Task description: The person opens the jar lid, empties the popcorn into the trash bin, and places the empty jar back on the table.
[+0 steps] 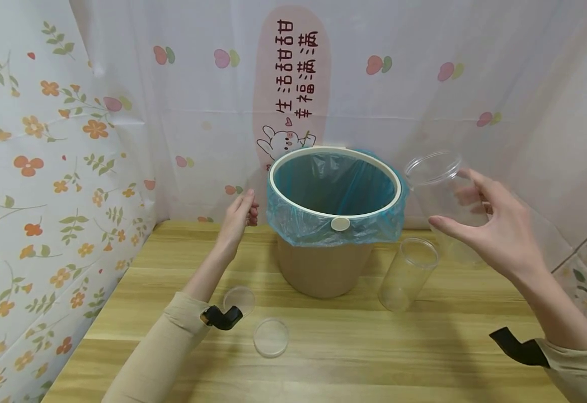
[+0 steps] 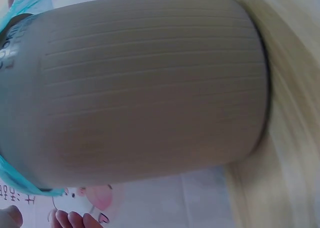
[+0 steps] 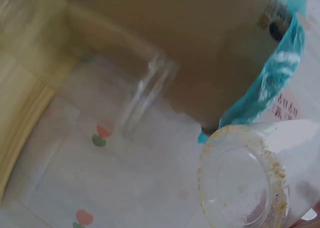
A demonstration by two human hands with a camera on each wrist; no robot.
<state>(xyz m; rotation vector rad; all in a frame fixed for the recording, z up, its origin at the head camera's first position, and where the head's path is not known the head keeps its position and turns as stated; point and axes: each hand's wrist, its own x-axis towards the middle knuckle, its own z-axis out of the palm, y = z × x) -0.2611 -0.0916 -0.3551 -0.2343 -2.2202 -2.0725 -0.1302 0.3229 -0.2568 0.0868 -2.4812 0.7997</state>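
Note:
My right hand (image 1: 505, 229) grips a clear plastic jar (image 1: 431, 193), raised at the right side of the bin with its round mouth up. In the right wrist view yellowish residue clings round the bottom of this held jar (image 3: 240, 183). A tan trash bin (image 1: 323, 268) stands upright on the table, a blue bag (image 1: 303, 226) folded over its top under a cream ring (image 1: 336, 214). Left of the bin, near the bag's edge, my left hand (image 1: 238, 218) hangs with loosely bent fingers and holds nothing.
A second clear jar (image 1: 408, 277) stands without a lid on the wooden table (image 1: 353, 352), right of the bin. Two clear round lids lie at the front left: one lid (image 1: 271, 337) nearer, another lid (image 1: 239, 299) beside my left forearm. A printed curtain (image 1: 197, 101) hangs behind.

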